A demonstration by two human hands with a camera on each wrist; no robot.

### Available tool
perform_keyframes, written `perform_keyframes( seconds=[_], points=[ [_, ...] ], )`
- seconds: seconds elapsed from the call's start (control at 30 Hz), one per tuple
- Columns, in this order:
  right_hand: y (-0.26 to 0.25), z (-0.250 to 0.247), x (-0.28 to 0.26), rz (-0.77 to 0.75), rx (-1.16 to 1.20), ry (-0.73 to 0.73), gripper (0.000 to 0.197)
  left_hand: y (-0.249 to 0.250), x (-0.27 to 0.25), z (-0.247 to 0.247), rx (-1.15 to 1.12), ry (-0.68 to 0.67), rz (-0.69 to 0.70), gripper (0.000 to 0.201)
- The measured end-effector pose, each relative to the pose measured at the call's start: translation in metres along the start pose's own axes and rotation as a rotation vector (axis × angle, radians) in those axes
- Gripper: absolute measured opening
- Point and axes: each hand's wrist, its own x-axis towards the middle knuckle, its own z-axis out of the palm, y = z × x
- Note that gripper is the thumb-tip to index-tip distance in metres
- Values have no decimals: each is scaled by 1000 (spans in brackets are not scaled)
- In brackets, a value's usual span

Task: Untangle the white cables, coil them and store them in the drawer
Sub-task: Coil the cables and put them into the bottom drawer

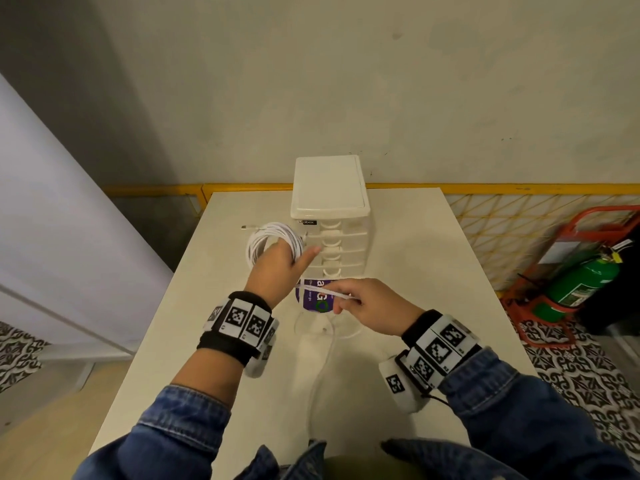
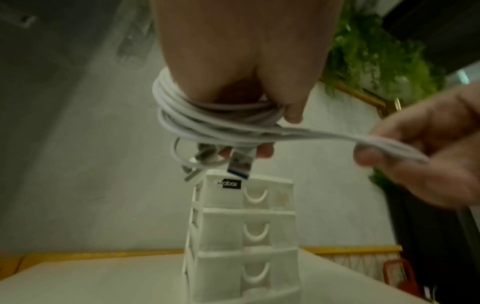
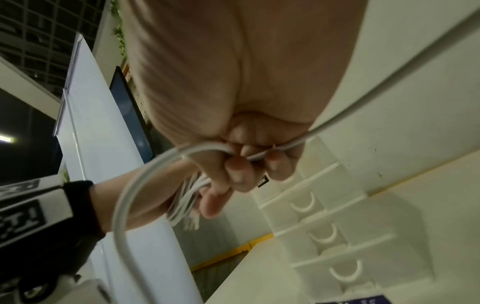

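A white cable coil (image 1: 273, 239) is looped round my left hand (image 1: 282, 268), held up left of the white drawer tower (image 1: 329, 202). In the left wrist view the coil (image 2: 207, 115) wraps the fingers, and a USB plug (image 2: 240, 164) hangs below them. My right hand (image 1: 363, 303) pinches a taut strand of cable (image 1: 329, 292) that runs to the coil. The right wrist view shows its fingertips (image 3: 249, 164) closed on the strand (image 3: 285, 147). The loose cable tail (image 1: 320, 372) trails down the white table (image 1: 415, 271) towards me.
A purple packet (image 1: 317, 297) lies at the tower's foot, in what looks like a pulled-out clear drawer. A yellow mesh fence (image 1: 519, 220) runs behind the table. A green fire extinguisher (image 1: 581, 282) in a red stand is on the floor at the right.
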Motion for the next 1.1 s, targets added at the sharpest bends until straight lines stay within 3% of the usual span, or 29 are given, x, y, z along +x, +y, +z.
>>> perform_keyframes(
  seconds=[0.1, 0.23, 0.27, 0.43, 0.57, 0.73, 0.97, 1.1],
  points=[
    [2, -7, -1, -78, -34, 117, 30, -5, -4, 6, 76, -200, -82, 57],
    [8, -13, 4, -243, -161, 277, 30, -9, -10, 16, -145, -539, -178, 93],
    [10, -15, 6, -275, -216, 319, 28, -8, -12, 18, -230, -606, -191, 94],
    [18, -17, 7, -291, -379, 416, 34, 9, -23, 20, -578, -814, -190, 48],
    [28, -6, 0, -110, -201, 352, 49, 22, -21, 14, -1002, -914, -145, 55],
    [28, 17, -5, 0, -116, 319, 41, 33, -10, 5, -1374, -899, -131, 67],
    [45, 27, -11, 41, -103, 282, 51, 35, -5, -6, -1601, -798, -69, 63],
    [55, 33, -20, 132, -95, 210, 32, 33, 4, -23, -1721, -670, 17, 63]
  ],
)
